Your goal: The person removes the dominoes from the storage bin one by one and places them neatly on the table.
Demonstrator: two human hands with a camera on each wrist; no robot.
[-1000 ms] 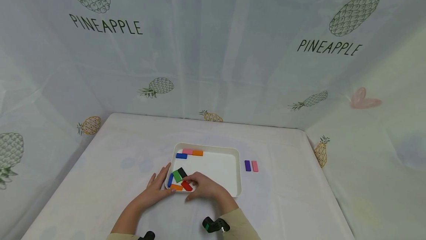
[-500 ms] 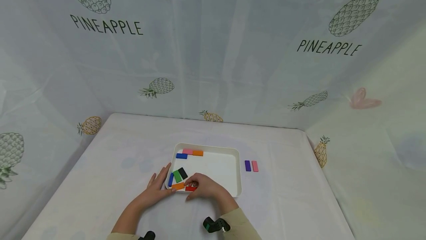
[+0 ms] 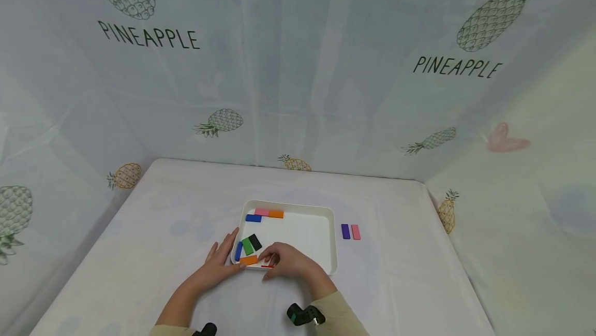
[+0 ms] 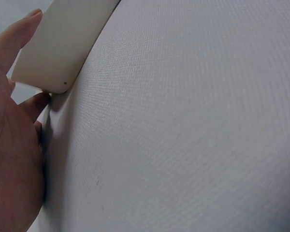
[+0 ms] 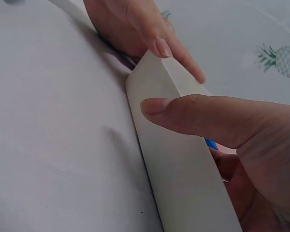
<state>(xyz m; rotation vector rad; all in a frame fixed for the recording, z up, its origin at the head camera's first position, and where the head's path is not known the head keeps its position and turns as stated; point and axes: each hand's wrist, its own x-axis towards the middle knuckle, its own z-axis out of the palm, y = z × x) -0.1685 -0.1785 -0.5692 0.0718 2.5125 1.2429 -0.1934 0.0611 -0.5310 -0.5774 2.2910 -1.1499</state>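
Note:
In the head view my left hand [image 3: 218,268] lies at the near left corner of a white tray [image 3: 307,210], fingers straight along its left side and thumb on the near rim. My right hand [image 3: 289,263] reaches over the near rim. Its curled fingertips hold a red block [image 3: 267,266] by the near wall; only a thin red strip shows. The right wrist view has its thumb [image 5: 183,113] outside the tray wall, with the fingers mostly hidden. Beside them inside the tray lie an orange block [image 3: 249,260], a blue block [image 3: 239,251], a green block [image 3: 247,246] and a black block [image 3: 255,242].
Along the tray's far left edge sit a pink block [image 3: 262,212], another orange block [image 3: 276,214] and another blue block [image 3: 253,218]. Right of the tray, a purple block [image 3: 345,231] and a second pink block [image 3: 356,232] lie on the white cloth [image 3: 396,263].
The red block has turned from slanted to lined up with the near wall and now shows only as a sliver. The orange block beside it has tilted slightly. My left hand has stayed put.

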